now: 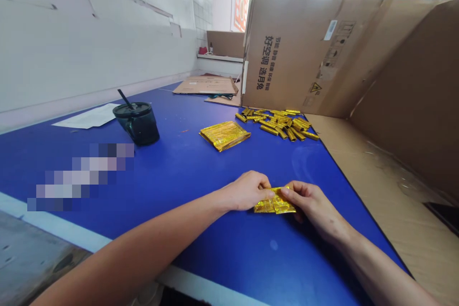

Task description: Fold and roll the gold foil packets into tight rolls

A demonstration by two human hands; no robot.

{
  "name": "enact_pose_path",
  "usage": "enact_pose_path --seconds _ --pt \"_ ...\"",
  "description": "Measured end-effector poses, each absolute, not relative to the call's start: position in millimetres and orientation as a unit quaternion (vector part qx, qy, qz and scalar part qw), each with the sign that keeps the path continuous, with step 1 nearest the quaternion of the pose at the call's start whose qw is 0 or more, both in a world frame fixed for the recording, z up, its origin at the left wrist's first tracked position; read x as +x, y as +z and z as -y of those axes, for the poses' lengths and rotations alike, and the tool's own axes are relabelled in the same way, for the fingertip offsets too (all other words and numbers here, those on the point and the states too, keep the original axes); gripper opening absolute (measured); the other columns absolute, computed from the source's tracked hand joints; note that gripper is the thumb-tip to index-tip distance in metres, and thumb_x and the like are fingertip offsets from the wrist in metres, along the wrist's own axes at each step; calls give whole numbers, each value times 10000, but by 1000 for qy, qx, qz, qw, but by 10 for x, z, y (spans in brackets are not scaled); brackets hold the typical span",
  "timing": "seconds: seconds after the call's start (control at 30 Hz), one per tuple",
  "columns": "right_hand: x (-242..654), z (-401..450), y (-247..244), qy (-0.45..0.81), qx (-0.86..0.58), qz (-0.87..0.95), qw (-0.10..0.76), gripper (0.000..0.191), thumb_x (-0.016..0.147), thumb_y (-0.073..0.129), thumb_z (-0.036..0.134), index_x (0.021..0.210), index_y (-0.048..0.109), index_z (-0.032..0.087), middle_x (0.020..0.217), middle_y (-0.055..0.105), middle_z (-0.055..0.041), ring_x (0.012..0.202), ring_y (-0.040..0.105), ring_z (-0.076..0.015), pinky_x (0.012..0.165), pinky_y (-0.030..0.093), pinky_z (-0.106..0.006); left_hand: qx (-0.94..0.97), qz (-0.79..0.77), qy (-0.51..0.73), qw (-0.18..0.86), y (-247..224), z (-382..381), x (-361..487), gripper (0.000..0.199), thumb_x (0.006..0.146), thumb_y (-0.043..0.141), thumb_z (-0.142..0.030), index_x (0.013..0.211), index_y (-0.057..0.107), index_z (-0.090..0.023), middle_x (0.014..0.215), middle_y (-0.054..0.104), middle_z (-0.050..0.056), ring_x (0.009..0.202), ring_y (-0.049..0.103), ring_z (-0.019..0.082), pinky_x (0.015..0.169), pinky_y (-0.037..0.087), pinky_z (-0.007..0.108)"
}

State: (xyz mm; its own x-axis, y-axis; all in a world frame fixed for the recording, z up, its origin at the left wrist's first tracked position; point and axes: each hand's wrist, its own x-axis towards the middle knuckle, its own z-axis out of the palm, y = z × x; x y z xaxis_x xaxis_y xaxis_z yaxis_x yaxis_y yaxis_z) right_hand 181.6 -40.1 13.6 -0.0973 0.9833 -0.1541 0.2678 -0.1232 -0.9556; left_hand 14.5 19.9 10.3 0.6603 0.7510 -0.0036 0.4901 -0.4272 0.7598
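Note:
Low over the blue table (172, 167), a piece of shiny gold foil (275, 204) is pinched between both hands. My left hand (251, 191) grips its left part, thumb on top and fingers curled. On its right part, my right hand (308, 201) presses with the thumb above and the fingers partly hidden behind. A flat stack of gold foil sheets (224, 135) lies beyond my hands. Behind it to the right is a loose pile of small rolled gold foil tubes (283, 123).
A dark lidded mug (138, 124) with a black stick stands at the left, beside white paper (88, 116). A large cardboard box (301, 52) rises behind the tubes. Flattened cardboard (206, 84) lies at the far end. A blurred patch covers something at the left.

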Motion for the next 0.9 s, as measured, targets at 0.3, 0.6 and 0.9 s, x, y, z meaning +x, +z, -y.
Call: enact_pose_path --seconds 0.3,0.6,0.9 --pt "1843 425 110 575 -519 538 333 349 738 518 434 566 547 131 460 490 30 349 354 -39 354 234 -183 799 -397 250 377 42 -206 157 178 709 485 -322 703 542 -154 665 559 -16 596 485 104 508 334 195" --pt "1807 412 85 496 -588 561 306 313 721 499 444 591 509 159 433 454 55 332 323 -44 337 206 -186 798 -419 235 365 36 -199 194 189 724 458 -327 695 541 -160 637 551 -16 577 476 107 487 314 196" --pt "1792 417 119 377 -626 618 290 317 731 488 451 594 484 166 491 416 55 427 333 -63 389 235 -200 834 -423 179 306 120 -171 152 191 750 413 -296 710 548 -166 676 566 -1 611 490 123 504 310 207"
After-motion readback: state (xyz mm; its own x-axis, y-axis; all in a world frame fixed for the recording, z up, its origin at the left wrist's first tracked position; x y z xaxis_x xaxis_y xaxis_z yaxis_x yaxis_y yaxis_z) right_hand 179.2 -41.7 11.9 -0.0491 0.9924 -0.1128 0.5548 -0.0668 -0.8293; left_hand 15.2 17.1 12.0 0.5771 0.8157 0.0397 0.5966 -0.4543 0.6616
